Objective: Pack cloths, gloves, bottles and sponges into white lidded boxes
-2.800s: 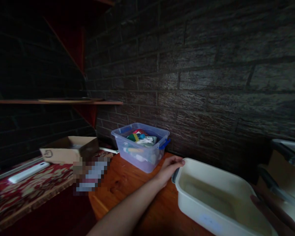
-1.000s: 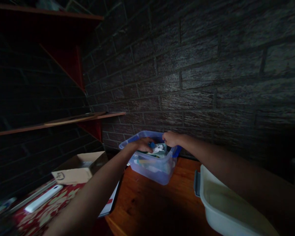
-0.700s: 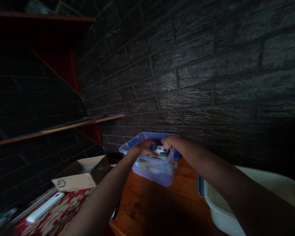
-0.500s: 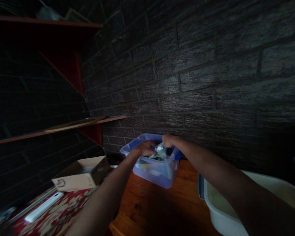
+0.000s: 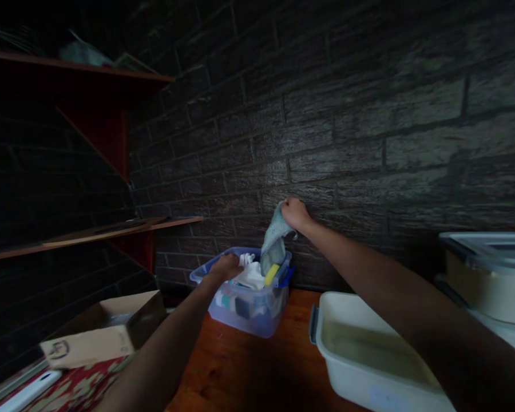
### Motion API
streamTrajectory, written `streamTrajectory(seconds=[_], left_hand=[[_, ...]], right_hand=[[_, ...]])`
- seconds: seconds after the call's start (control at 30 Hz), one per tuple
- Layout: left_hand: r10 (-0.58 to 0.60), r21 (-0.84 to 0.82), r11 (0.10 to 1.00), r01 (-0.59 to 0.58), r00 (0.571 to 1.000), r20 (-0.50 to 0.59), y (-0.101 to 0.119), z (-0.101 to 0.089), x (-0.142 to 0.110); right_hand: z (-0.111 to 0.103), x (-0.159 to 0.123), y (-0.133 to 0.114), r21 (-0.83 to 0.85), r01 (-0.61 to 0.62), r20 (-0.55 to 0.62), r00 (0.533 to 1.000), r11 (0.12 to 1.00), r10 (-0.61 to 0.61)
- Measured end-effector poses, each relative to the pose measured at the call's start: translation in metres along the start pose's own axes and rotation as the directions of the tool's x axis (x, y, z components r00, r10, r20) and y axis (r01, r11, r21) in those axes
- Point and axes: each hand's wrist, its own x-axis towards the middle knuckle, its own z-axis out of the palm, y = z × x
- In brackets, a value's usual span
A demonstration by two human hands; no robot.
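My right hand (image 5: 295,214) is closed on the top of a grey-green mesh cloth (image 5: 274,237), which hangs down over a clear bluish plastic bin (image 5: 244,317). The cloth's lower end is still among the things in the bin. At the bin's left side, my left hand (image 5: 226,268) has its fingers curled at the edge of a white cloth (image 5: 252,276) and appears to grip it; the fingertips are partly hidden. A yellow item (image 5: 272,274) sticks up by the bin's right rim, beside a blue latch (image 5: 286,278).
An open cardboard box (image 5: 88,346) stands at the left on a red patterned cloth (image 5: 83,384), near a white long-handled object (image 5: 30,392). At the right is a white tub (image 5: 369,375); lidded containers (image 5: 489,274) stand behind it. A brick wall (image 5: 347,143) rises behind the wooden table (image 5: 240,372).
My right hand has risen out of the bin, drawing the mesh cloth up. My left hand has shifted toward the bin's left side, and more white cloth shows. The view has turned right.
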Motion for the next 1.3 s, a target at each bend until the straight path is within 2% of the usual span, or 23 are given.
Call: streamTrajectory(seconds=[0.13,0.23,0.3,0.33,0.37,0.4,0.43,0.47,0.53,0.6,0.7,0.77,0.83,0.9,0.97,1.13,1.23,1.3], left_hand=[[0.065,-0.123,0.988,-0.091,0.977,-0.202,0.036,-0.014,-0.005],[0.168,-0.249,0.927,-0.279,0.905,-0.391,0.085,-0.030,-0.026],[0.272,-0.313,0.842,-0.438,0.848,-0.454,0.129,-0.037,-0.056],[0.349,-0.345,0.769,-0.538,0.806,-0.479,0.154,-0.038,-0.075],[0.462,-0.400,0.615,-0.679,0.722,-0.516,0.178,-0.037,-0.096],[0.549,-0.416,0.482,-0.771,0.636,-0.542,0.201,-0.035,-0.116],[0.587,-0.413,0.409,-0.814,0.581,-0.564,0.223,-0.031,-0.135],[0.586,-0.412,0.375,-0.830,0.557,-0.588,0.242,-0.026,-0.151],[0.555,-0.457,0.342,-0.822,0.568,-0.607,0.272,-0.015,-0.173],[0.521,-0.488,0.332,-0.808,0.588,-0.619,0.290,-0.002,-0.183],[0.484,-0.511,0.344,-0.788,0.615,-0.623,0.302,0.012,-0.183],[0.454,-0.562,0.351,-0.749,0.661,-0.598,0.306,0.018,-0.182],[0.412,-0.675,0.315,-0.667,0.737,-0.536,0.306,0.022,-0.181],[0.381,-0.801,0.234,-0.552,0.810,-0.447,0.304,0.024,-0.179],[0.353,-0.880,0.154,-0.449,0.857,-0.375,0.299,0.025,-0.177],[0.353,-0.930,0.077,-0.359,0.882,-0.311,0.285,0.030,-0.170],[0.257,-0.962,0.015,-0.271,0.931,-0.259,0.279,0.039,-0.161],[0.205,-0.978,-0.033,-0.206,0.956,-0.208,0.273,0.042,-0.151]], right_hand=[[-0.071,-0.028,0.007,0.259,0.071,-0.154,0.988,0.963,-0.032],[-0.117,-0.066,0.016,0.397,0.117,-0.197,0.980,0.910,-0.040],[-0.140,-0.093,0.023,0.461,0.134,-0.214,0.976,0.877,-0.037],[-0.148,-0.107,0.027,0.514,0.135,-0.212,0.977,0.847,-0.027],[-0.155,-0.120,0.030,0.585,0.128,-0.199,0.980,0.801,-0.011],[-0.161,-0.132,0.033,0.640,0.120,-0.187,0.982,0.759,0.003],[-0.165,-0.143,0.036,0.683,0.108,-0.174,0.985,0.723,0.016],[-0.168,-0.154,0.039,0.710,0.098,-0.166,0.986,0.697,0.031],[-0.172,-0.173,0.043,0.723,0.074,-0.159,0.985,0.687,0.061],[-0.173,-0.187,0.048,0.730,0.048,-0.155,0.983,0.682,0.098],[-0.170,-0.200,0.057,0.743,0.028,-0.154,0.979,0.668,0.131],[-0.165,-0.205,0.064,0.745,0.046,-0.171,0.977,0.666,0.124],[-0.158,-0.209,0.069,0.736,0.086,-0.201,0.975,0.672,0.096],[-0.152,-0.213,0.070,0.714,0.118,-0.215,0.975,0.691,0.055],[-0.147,-0.218,0.068,0.694,0.133,-0.194,0.981,0.708,0.006],[-0.139,-0.229,0.072,0.711,0.145,-0.079,0.989,0.688,-0.127],[-0.137,-0.230,0.089,0.730,0.059,0.021,0.994,0.681,-0.109],[-0.138,-0.227,0.104,0.743,0.016,0.027,0.998,0.669,-0.054]])
